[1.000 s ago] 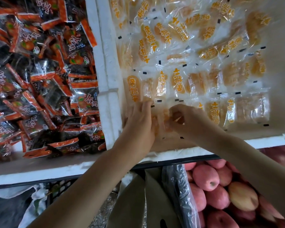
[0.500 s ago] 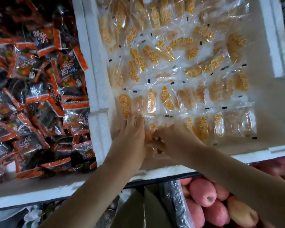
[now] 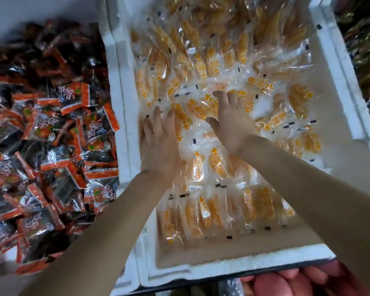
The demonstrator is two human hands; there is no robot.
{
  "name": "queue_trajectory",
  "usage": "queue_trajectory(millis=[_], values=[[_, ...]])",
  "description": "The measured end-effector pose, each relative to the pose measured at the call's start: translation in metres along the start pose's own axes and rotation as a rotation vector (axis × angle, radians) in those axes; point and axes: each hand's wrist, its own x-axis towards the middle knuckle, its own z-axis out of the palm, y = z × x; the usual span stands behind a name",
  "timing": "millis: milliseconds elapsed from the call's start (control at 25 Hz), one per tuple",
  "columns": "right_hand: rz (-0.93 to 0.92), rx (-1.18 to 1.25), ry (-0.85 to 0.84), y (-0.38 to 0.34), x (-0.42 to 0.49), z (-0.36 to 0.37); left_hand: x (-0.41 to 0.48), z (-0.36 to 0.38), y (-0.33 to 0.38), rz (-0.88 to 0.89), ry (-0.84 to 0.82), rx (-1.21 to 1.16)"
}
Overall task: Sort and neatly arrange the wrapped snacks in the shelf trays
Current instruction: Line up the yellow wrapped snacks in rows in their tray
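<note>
No longer pinching packets at the lower edge, the left hand (image 3: 158,144) and right hand (image 3: 231,122) have moved up to mid-frame, pressing flat with fingers spread on the yellow wrapped snacks (image 3: 198,165) in the white foam tray (image 3: 222,269).

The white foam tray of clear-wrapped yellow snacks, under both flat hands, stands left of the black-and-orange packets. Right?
No. Head view: the white foam tray stands right of the black-and-orange packets; left hand and right hand lie flat inside.
</note>
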Motion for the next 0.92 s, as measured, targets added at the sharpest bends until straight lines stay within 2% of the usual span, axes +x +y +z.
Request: queue_trajectory(millis=[120, 200, 280, 400, 440, 480, 560, 640, 720, 920], values=[[0.044, -0.029, -0.028, 0.006, 0.019, 0.010, 0.000, -0.002, -0.002, -0.003, 0.108, -0.212], [0.090, 0.014, -0.024, 0.008, 0.028, 0.008, 0.001, -0.002, -0.005, 0.007, 0.191, -0.258], [0.059, 0.039, 0.049, 0.009, 0.028, 0.001, 0.005, -0.003, -0.007, 0.022, 0.217, -0.305], [0.017, 0.307, 0.216, 0.002, 0.004, -0.020, 0.003, -0.013, -0.008, 0.025, 0.278, -0.409], [0.014, 0.404, 0.223, -0.001, -0.010, -0.028, -0.002, -0.017, -0.008, 0.019, 0.312, -0.445], [0.019, 0.464, 0.188, -0.004, -0.025, -0.034, -0.008, -0.019, -0.008, 0.024, 0.347, -0.475], [0.048, 0.493, 0.004, -0.008, -0.056, -0.039, -0.024, -0.020, -0.008, 0.050, 0.389, -0.532], [0.059, 0.479, -0.222, -0.007, -0.083, -0.030, -0.042, -0.016, -0.011, 0.061, 0.364, -0.590], [0.072, 0.447, -0.370, -0.004, -0.103, -0.015, -0.059, -0.013, -0.012, 0.035, 0.311, -0.648], [0.146, 0.446, -0.451, -0.001, -0.129, 0.013, -0.092, -0.012, -0.011, -0.140, 0.107, -0.889]])
